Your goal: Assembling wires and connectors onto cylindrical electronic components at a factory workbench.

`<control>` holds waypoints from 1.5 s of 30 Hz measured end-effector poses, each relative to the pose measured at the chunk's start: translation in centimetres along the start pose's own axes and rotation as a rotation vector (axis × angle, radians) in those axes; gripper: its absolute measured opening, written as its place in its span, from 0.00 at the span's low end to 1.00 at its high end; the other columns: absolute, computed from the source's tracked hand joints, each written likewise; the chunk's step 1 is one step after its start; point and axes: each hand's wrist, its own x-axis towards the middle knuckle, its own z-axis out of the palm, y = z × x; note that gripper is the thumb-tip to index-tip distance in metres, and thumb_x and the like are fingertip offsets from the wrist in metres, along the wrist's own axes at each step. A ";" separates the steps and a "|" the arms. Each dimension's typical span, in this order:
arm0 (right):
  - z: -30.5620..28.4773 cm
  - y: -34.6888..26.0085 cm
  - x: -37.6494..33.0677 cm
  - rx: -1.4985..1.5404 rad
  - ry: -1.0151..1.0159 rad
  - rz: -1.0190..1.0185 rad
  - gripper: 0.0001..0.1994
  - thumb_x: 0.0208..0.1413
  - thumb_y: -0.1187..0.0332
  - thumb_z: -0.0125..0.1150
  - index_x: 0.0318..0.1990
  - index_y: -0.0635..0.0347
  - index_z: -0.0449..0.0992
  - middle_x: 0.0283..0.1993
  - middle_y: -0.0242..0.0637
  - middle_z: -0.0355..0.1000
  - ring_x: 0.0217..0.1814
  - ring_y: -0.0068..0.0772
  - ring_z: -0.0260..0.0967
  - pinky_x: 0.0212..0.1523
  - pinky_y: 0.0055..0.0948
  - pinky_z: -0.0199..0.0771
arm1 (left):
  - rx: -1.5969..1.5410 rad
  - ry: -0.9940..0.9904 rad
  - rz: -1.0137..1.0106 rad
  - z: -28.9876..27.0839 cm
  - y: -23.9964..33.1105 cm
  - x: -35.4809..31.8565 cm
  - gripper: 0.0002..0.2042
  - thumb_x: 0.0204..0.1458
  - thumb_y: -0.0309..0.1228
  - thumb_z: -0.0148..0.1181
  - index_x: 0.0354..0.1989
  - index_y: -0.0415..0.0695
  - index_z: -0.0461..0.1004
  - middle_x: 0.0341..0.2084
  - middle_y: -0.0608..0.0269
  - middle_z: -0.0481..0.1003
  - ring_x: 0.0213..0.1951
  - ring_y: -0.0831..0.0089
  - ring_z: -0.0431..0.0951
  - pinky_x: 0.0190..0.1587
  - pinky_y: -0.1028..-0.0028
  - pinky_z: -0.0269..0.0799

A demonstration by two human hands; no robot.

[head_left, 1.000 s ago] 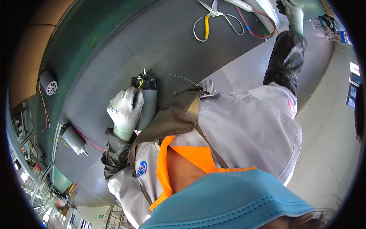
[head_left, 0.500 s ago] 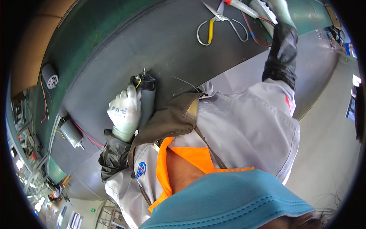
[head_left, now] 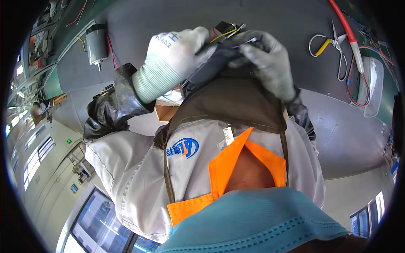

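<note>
A dark cylindrical motor (head_left: 206,67) lies in front of my body, partly covered by my hands and the brown apron. Its black end piece (head_left: 222,28) faces away from me, with a yellow wire and a red wire beside it. My left hand (head_left: 179,50), in a white glove, grips the motor's left side with the thumb along it. My right hand (head_left: 272,61), also gloved, is at the motor's right end. Its thumb and fingers are pinched together at a small bright bit, too small to name.
Another grey motor (head_left: 97,45) with red leads lies to the left. On the right are scissors (head_left: 337,42) with a yellow-wrapped handle, a red and white pen-shaped tool (head_left: 356,55) on a cord, and a clear plastic tray (head_left: 373,90). A cardboard box (head_left: 166,112) shows below my left wrist.
My right hand has come from the far right, near the pen-shaped tool, to the motor. My left hand stays on the motor. The whole view has turned, so the bench things sit elsewhere.
</note>
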 end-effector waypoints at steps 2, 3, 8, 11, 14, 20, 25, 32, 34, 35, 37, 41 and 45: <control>0.0 2.3 0.0 -0.617 -0.007 -0.342 0.10 0.59 0.74 0.62 0.48 0.60 0.78 0.44 0.39 0.79 0.44 0.34 0.79 0.45 0.31 0.81 | -0.168 -0.178 -0.256 -2.0 0.3 1.1 0.10 0.58 0.37 0.63 0.38 0.43 0.76 0.23 0.57 0.77 0.23 0.64 0.78 0.27 0.68 0.72; 0.0 2.7 0.1 -0.940 -0.040 -0.694 0.13 0.52 0.76 0.65 0.46 0.56 0.80 0.47 0.36 0.78 0.43 0.39 0.78 0.43 0.35 0.80 | -0.332 -0.352 -0.511 -2.8 0.4 1.1 0.10 0.58 0.36 0.63 0.39 0.42 0.76 0.24 0.57 0.78 0.23 0.65 0.78 0.27 0.70 0.73; 0.2 3.3 1.8 -1.379 -0.156 -1.100 0.19 0.43 0.75 0.64 0.46 0.53 0.81 0.47 0.33 0.77 0.39 0.39 0.76 0.37 0.37 0.79 | -0.053 -0.360 -0.153 0.3 -6.7 0.2 0.17 0.67 0.43 0.47 0.50 0.42 0.73 0.38 0.48 0.78 0.41 0.49 0.79 0.42 0.59 0.75; 0.1 3.7 2.2 -1.441 -0.091 -1.055 0.19 0.43 0.73 0.65 0.46 0.51 0.81 0.45 0.33 0.77 0.39 0.39 0.76 0.36 0.37 0.79 | -0.192 -0.438 -0.090 0.9 -7.4 1.5 0.18 0.68 0.43 0.45 0.55 0.42 0.69 0.42 0.48 0.78 0.41 0.46 0.78 0.44 0.59 0.75; 0.1 4.0 2.2 -1.428 -0.031 -1.049 0.18 0.43 0.72 0.66 0.46 0.49 0.81 0.44 0.32 0.77 0.39 0.38 0.76 0.35 0.38 0.79 | -0.280 -0.320 -0.191 2.6 -6.1 2.7 0.19 0.69 0.42 0.44 0.55 0.41 0.71 0.41 0.46 0.78 0.42 0.52 0.80 0.45 0.64 0.75; 0.5 3.0 2.3 -1.277 0.057 -0.885 0.13 0.52 0.71 0.65 0.46 0.51 0.81 0.42 0.34 0.77 0.36 0.33 0.77 0.33 0.35 0.79 | -0.814 0.067 -0.540 5.7 -3.8 3.6 0.14 0.61 0.34 0.59 0.48 0.35 0.79 0.35 0.60 0.83 0.35 0.83 0.79 0.42 0.78 0.76; 1.5 1.3 2.9 -0.341 0.136 -0.360 0.10 0.61 0.76 0.60 0.48 0.64 0.79 0.43 0.37 0.80 0.35 0.22 0.78 0.33 0.21 0.80 | -1.169 0.168 -0.456 6.1 -2.5 2.3 0.10 0.59 0.25 0.61 0.46 0.32 0.79 0.33 0.67 0.81 0.35 0.86 0.76 0.40 0.83 0.74; 1.9 0.2 3.5 -0.048 0.157 -0.249 0.16 0.62 0.74 0.58 0.57 0.67 0.75 0.38 0.41 0.80 0.29 0.22 0.76 0.26 0.19 0.74 | -1.105 0.102 -0.426 6.1 -2.7 2.2 0.12 0.60 0.25 0.61 0.49 0.31 0.78 0.39 0.60 0.81 0.39 0.80 0.78 0.44 0.80 0.76; 2.0 0.2 3.5 0.018 0.231 -0.205 0.25 0.58 0.78 0.63 0.64 0.68 0.68 0.33 0.32 0.76 0.27 0.21 0.73 0.30 0.21 0.75 | -1.154 0.107 -0.398 6.3 -2.6 2.3 0.12 0.60 0.25 0.60 0.50 0.31 0.78 0.39 0.60 0.81 0.39 0.80 0.78 0.44 0.80 0.76; 1.9 0.2 3.6 0.016 0.234 -0.206 0.25 0.58 0.78 0.63 0.64 0.68 0.68 0.33 0.32 0.76 0.27 0.21 0.73 0.30 0.21 0.75 | -1.157 0.105 -0.396 6.3 -2.7 2.3 0.12 0.60 0.25 0.60 0.50 0.31 0.78 0.39 0.60 0.81 0.39 0.80 0.78 0.44 0.80 0.76; 1.6 0.0 3.7 -0.022 0.175 -0.152 0.33 0.58 0.78 0.63 0.71 0.66 0.58 0.33 0.34 0.76 0.28 0.22 0.74 0.32 0.22 0.75 | -1.161 0.091 -0.413 6.2 -2.8 2.2 0.12 0.61 0.25 0.60 0.49 0.32 0.78 0.39 0.61 0.81 0.39 0.81 0.78 0.44 0.80 0.76; 1.2 -1.3 3.9 -0.076 0.195 -0.035 0.22 0.57 0.78 0.64 0.60 0.66 0.72 0.32 0.33 0.76 0.28 0.21 0.73 0.33 0.22 0.74 | -1.008 0.094 -0.336 6.2 -2.8 2.4 0.11 0.60 0.26 0.61 0.48 0.33 0.79 0.38 0.63 0.81 0.38 0.82 0.78 0.43 0.80 0.75; 1.1 -2.8 4.6 -0.345 0.103 0.051 0.19 0.62 0.71 0.58 0.61 0.64 0.73 0.30 0.28 0.75 0.21 0.12 0.69 0.17 0.14 0.65 | -1.062 0.126 -0.292 6.5 -2.6 2.8 0.11 0.60 0.26 0.62 0.48 0.33 0.80 0.38 0.64 0.81 0.38 0.83 0.78 0.41 0.81 0.75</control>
